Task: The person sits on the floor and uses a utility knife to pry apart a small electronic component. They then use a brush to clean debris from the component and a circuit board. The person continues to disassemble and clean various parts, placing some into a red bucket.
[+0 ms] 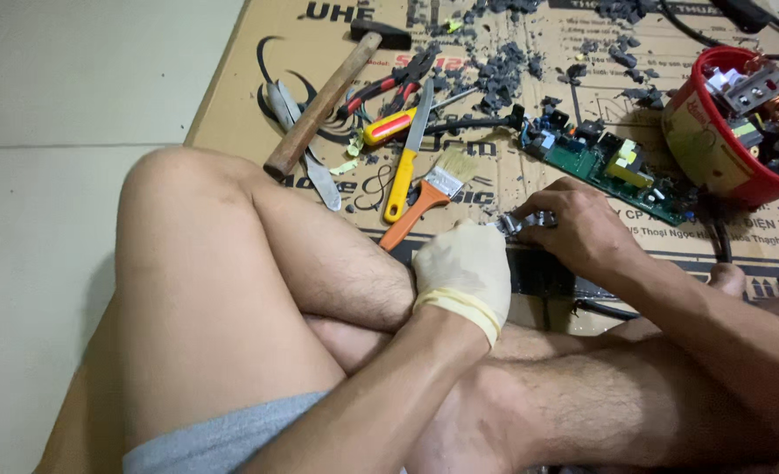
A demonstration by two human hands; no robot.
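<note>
At two o'clock in the head view, we see a red bowl (690, 140) standing on the flattened cardboard sheet (231, 96), filled with salvaged parts: a metal bracket, copper-wound coils and small pale and dark components heaped to the rim. Just beside it, toward nine o'clock from the bowl, lies a green circuit board (602, 163) with a yellow block on it, and grey crumbs of debris (499, 75) scatter across the cardboard toward twelve o'clock. Near the centre, our left hand (462, 268), in a pale glove with a yellowish cuff, is curled closed, and at its upper edge it meets a small metal part (519, 223); our bare right hand (583, 230), at three o'clock from the glove, pinches the same part from the other side, fingers bent over it. We cannot tell exactly what the part is. At eleven o'clock from the hands lie a wooden-handled hammer (321, 104), red-handled pliers (389, 86), a yellow-handled knife (405, 171) and an orange-handled brush (425, 200), close together on the cardboard above our folded knee.
</note>
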